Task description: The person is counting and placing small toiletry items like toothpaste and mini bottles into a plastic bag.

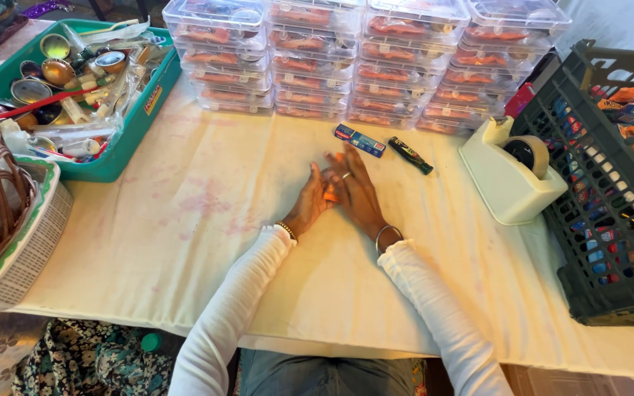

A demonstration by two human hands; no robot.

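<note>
While both hands press together near the middle of the frame, the left hand [308, 207] and right hand [355, 192] hold a small orange thing [330, 193] (mostly hidden). A blue packet [359, 140] lies just above them on the cloth-covered table [185, 220].

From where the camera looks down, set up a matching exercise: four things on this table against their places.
Things:
1. tape dispenser
2. teal tray
3. orange item
4. black crate

Places:
A. far left, full of metal cups
B. between the left hand and the right hand
C. far right edge
D. just left of the crate

Pairs: 1-D, 2-A, 3-B, 4-C
</note>
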